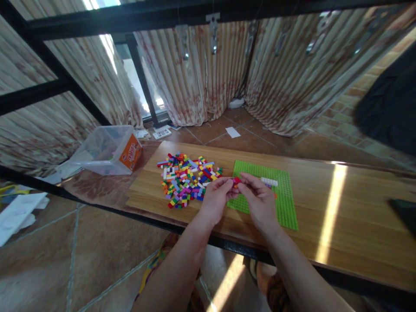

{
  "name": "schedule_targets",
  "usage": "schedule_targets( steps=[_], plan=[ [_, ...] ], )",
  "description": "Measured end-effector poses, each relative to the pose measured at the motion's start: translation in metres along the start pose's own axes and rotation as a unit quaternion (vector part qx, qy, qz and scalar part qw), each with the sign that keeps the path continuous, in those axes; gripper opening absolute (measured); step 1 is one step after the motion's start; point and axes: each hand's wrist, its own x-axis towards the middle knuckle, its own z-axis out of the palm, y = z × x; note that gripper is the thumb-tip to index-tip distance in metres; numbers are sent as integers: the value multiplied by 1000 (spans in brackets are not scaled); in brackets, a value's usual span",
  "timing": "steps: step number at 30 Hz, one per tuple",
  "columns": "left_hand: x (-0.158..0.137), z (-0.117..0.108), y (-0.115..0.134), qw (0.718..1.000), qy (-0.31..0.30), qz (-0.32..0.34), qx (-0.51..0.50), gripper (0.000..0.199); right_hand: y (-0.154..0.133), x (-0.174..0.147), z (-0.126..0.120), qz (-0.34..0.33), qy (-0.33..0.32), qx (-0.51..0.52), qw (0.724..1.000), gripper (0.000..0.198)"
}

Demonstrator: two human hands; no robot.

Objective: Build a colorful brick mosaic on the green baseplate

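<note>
Both hands meet over the left part of a green studded baseplate [286, 208]. Between their fingertips are small red toy bricks [236, 180], pinched from both sides; whether they are joined cannot be made out. My left hand [217, 195] is closed on the left side of them, and my right hand [258, 197] is closed on the right side. A white brick [269, 182] sits on the baseplate just beyond my right hand, with purple and orange pieces partly hidden beside it. Left of my left hand spreads a loose pile of many-coloured bricks [186, 180].
The wooden tabletop [367, 203] carries the baseplate and pile. A clear plastic box [107, 149] with an orange label stands at the left end. A dark object [404, 214] lies at the right edge. Behind, curtains [201, 78] hang past a black metal frame [130, 19].
</note>
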Motion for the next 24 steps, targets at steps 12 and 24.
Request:
schedule_targets(
  steps=[12, 24],
  plan=[
    [0, -6, 0, 989, -35, -80, -115, 13, -6, 0, -9, -77, -41, -71, 994, 40],
    [1, -4, -1, 994, 6, -81, -80, 16, -16, -1, -11, -114, -54, -116, 985, 19]
  ],
)
